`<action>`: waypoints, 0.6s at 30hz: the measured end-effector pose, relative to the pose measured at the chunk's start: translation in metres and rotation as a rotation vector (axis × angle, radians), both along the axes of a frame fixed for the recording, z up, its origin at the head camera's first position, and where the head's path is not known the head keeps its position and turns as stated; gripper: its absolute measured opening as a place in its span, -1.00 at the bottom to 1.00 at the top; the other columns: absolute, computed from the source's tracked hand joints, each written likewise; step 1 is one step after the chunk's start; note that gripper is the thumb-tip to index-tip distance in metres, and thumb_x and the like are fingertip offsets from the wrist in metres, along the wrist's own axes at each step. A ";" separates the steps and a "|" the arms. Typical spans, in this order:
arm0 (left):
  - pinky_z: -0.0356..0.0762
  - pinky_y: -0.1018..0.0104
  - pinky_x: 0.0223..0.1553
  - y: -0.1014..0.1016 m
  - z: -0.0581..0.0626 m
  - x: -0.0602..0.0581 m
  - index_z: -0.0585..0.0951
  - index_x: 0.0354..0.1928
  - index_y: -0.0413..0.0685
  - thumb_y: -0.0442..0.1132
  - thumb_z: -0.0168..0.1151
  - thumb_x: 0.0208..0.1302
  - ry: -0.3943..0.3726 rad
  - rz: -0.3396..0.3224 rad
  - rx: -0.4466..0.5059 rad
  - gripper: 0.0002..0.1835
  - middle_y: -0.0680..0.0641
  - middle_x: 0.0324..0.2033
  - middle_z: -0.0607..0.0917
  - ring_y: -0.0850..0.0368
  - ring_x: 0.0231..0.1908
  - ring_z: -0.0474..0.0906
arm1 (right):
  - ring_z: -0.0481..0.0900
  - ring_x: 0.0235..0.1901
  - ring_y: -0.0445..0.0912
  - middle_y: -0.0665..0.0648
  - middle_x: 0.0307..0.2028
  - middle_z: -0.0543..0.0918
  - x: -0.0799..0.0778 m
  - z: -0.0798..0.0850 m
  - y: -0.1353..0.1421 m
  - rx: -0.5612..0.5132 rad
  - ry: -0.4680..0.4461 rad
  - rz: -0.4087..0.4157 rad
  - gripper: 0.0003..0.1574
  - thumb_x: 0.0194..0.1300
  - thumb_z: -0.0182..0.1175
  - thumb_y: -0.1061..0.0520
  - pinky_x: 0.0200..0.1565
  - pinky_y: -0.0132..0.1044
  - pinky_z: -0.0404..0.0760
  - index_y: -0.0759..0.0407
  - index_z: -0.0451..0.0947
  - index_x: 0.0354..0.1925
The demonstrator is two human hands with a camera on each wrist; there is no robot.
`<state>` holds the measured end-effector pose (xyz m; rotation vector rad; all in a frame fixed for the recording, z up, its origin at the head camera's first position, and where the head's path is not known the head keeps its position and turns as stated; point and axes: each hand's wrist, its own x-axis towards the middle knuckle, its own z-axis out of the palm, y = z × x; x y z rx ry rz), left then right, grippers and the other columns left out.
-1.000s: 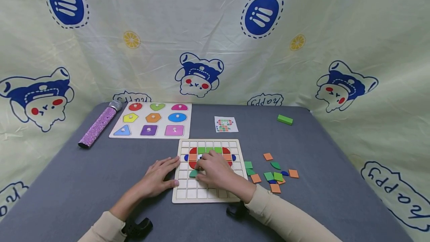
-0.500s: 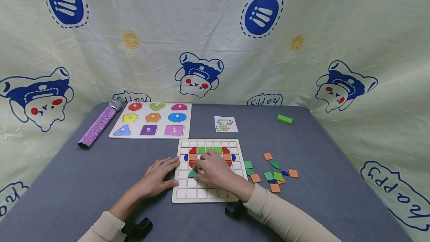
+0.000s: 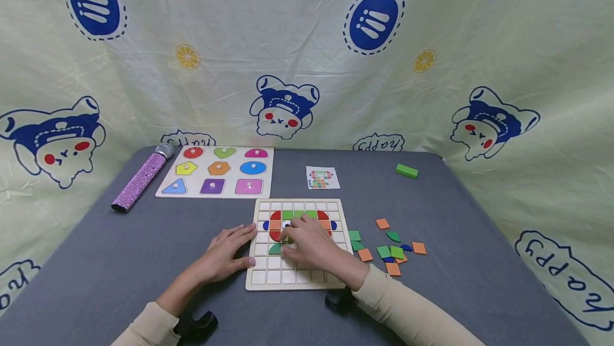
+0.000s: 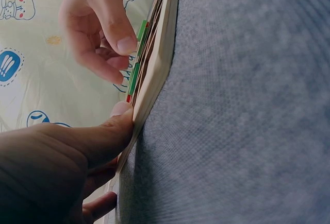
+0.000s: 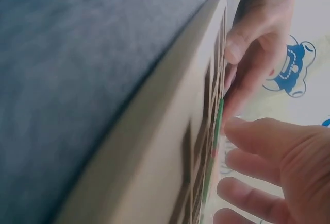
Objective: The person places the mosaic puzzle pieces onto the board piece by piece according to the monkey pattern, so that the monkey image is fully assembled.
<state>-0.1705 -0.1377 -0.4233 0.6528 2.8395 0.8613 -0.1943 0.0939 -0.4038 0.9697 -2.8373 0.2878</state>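
A square wooden grid board [image 3: 268, 278] lies flat, partly filled with red, green, orange and blue tiles. My left hand [image 3: 229, 252] rests against its left edge, fingers fairly straight; in the left wrist view the thumb [image 4: 121, 109] touches the rim. Over the middle of the board, my right hand [image 3: 309, 244] bends its fingers loosely above the cells and covers part of the pattern. A green quarter-round tile [image 3: 275, 249] lies in a cell just left of the right fingertips. In the right wrist view those fingers [image 5: 252, 165] are spread apart with nothing seen between them.
Loose tiles [image 3: 397, 252] lie scattered right of the board. Behind it are a small pattern card [image 3: 323, 178] and a knobbed shape puzzle [image 3: 230, 176]. A glittery purple microphone [image 3: 143, 178] lies at the left, a green block [image 3: 406, 170] at the back right.
My right hand shifts slightly left, then back right, away from the green quarter-round tile, which has moved a little left and now lies in its cell. The left hand stays put.
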 end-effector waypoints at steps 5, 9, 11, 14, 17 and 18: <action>-0.05 -0.36 0.28 0.000 0.001 0.000 0.28 0.37 -0.15 -0.03 0.24 0.23 -0.004 0.000 0.004 -0.28 -0.11 0.41 0.26 -0.23 0.40 0.08 | 0.35 -0.34 -0.17 -0.06 -0.35 0.58 0.002 0.002 0.015 -0.050 0.038 -0.009 -0.77 0.05 0.38 -0.05 -0.28 -0.34 0.32 -0.08 0.70 -0.27; -0.05 -0.35 0.28 -0.001 0.001 0.000 0.27 0.37 -0.15 -0.04 0.24 0.23 0.002 -0.001 0.004 -0.28 -0.12 0.41 0.26 -0.23 0.40 0.08 | 0.37 -0.32 -0.16 -0.06 -0.35 0.59 0.003 0.003 0.030 -0.073 0.076 -0.044 -0.74 0.01 0.41 -0.06 -0.27 -0.29 0.33 -0.07 0.70 -0.27; -0.05 -0.35 0.28 0.000 0.001 0.001 0.28 0.37 -0.16 -0.05 0.24 0.23 0.004 -0.002 0.003 -0.28 -0.12 0.41 0.26 -0.23 0.40 0.08 | 0.37 -0.32 -0.16 -0.05 -0.36 0.59 0.004 0.005 0.039 -0.081 0.075 -0.076 -0.73 0.00 0.42 -0.06 -0.26 -0.27 0.34 -0.06 0.70 -0.27; -0.05 -0.35 0.28 0.000 0.001 0.001 0.28 0.37 -0.17 -0.05 0.24 0.23 0.006 -0.005 0.000 -0.28 -0.13 0.40 0.26 -0.23 0.40 0.09 | 0.35 -0.30 -0.15 -0.04 -0.35 0.58 0.005 0.007 0.055 -0.094 0.052 -0.134 -0.72 0.00 0.42 -0.05 -0.23 -0.25 0.33 -0.03 0.69 -0.27; -0.05 -0.35 0.28 0.000 0.001 0.001 0.28 0.37 -0.17 -0.05 0.24 0.23 0.004 -0.003 0.000 -0.28 -0.13 0.40 0.26 -0.23 0.40 0.09 | 0.36 -0.28 -0.14 -0.03 -0.35 0.58 0.005 0.010 0.074 -0.108 0.031 -0.189 -0.71 0.01 0.42 -0.03 -0.23 -0.25 0.31 0.00 0.69 -0.26; -0.05 -0.36 0.28 0.000 0.001 0.001 0.28 0.37 -0.17 -0.05 0.25 0.23 0.003 -0.003 0.002 -0.28 -0.13 0.40 0.26 -0.23 0.40 0.08 | 0.35 -0.29 -0.14 -0.02 -0.35 0.57 0.004 0.010 0.081 -0.113 0.026 -0.203 -0.71 0.02 0.42 -0.03 -0.23 -0.25 0.30 0.01 0.69 -0.25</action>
